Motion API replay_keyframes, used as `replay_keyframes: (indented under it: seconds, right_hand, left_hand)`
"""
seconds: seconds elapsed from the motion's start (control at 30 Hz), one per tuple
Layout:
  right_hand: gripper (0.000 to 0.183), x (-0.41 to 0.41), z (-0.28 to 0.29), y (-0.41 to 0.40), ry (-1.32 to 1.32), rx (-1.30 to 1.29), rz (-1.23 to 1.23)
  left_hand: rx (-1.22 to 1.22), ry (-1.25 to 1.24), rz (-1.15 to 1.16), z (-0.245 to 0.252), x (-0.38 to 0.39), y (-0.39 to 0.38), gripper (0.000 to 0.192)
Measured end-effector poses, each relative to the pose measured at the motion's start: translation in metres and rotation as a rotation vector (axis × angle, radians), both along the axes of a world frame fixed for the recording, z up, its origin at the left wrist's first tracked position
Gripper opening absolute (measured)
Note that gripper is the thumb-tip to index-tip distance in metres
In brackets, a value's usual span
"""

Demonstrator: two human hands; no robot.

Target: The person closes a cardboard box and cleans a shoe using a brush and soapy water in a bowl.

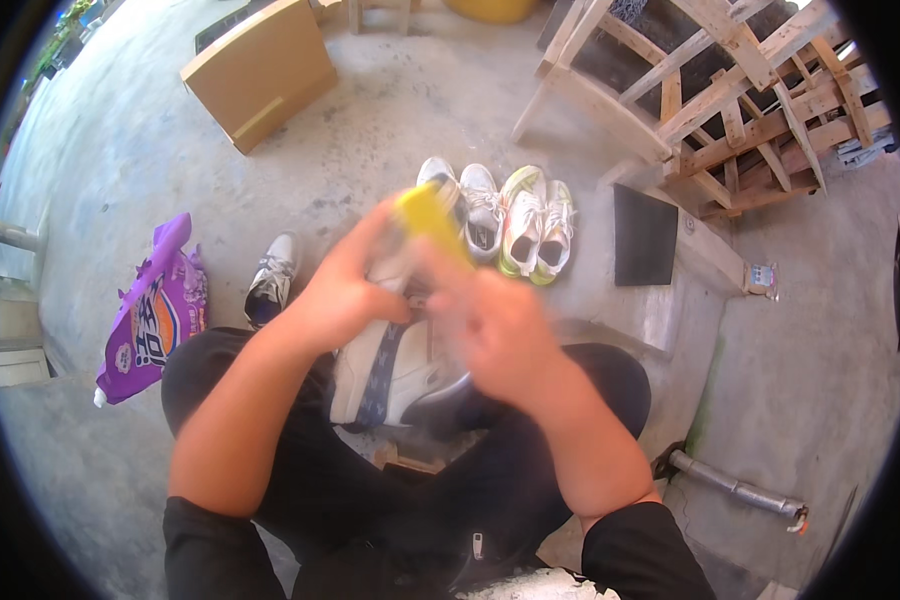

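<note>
Over my lap, my left hand (356, 289) holds a white sneaker (356, 367) with a dark patterned band, its heel towards me. The thumb lies over the shoe's opening. My right hand (502, 326), blurred by motion, is closed on a yellow tool (431, 221), apparently a scrubbing brush. That tool lies across the toe end of the sneaker; blur hides whether its underside touches the shoe. A similar white sneaker (272, 277) stands on the floor beyond my left forearm.
A grey-white pair of sneakers (484, 206) and a white-and-lime pair (525, 221) stand ahead. On the left lies a purple detergent bag (150, 322). Farther off are a cardboard box (262, 75) and a wooden frame (667, 135). A black panel (645, 235) and metal pipe (739, 487) are right.
</note>
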State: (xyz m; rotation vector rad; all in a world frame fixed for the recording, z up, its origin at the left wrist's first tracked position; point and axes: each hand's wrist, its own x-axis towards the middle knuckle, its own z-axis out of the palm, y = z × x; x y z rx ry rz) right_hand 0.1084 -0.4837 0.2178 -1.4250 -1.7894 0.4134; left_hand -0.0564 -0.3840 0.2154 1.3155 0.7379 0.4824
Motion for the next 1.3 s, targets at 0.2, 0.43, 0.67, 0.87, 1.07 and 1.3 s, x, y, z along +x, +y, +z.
replay_keyframes:
  seconds: [0.2, 0.43, 0.67, 0.87, 1.07, 1.3]
  right_hand:
    - [0.044, 0.022, 0.013, 0.018, 0.079, 0.007, -0.161]
    - [0.046, -0.003, 0.009, 0.000, -0.165, -0.022, 0.198]
    - [0.049, 0.002, 0.006, 0.004, 0.070, 0.017, -0.018]
    - [0.047, 0.020, 0.012, 0.011, -0.102, 0.014, -0.100]
    - [0.049, -0.004, 0.017, -0.006, -0.128, -0.056, 0.078]
    - [0.047, 0.019, 0.013, 0.010, 0.165, -0.091, -0.149]
  left_hand:
    - [0.039, 0.006, 0.018, 0.008, -0.001, -0.001, 0.101]
    - [-0.198, -0.048, 0.038, 0.019, 0.000, -0.005, 0.101]
    - [0.045, 0.006, -0.017, 0.011, -0.003, -0.003, 0.098]
    - [-0.032, 0.001, -0.016, 0.016, -0.007, -0.003, 0.095]
    - [-0.017, 0.033, -0.006, 0.015, -0.006, -0.005, 0.096]
    - [-0.024, 0.009, -0.026, 0.014, -0.005, -0.004, 0.097]
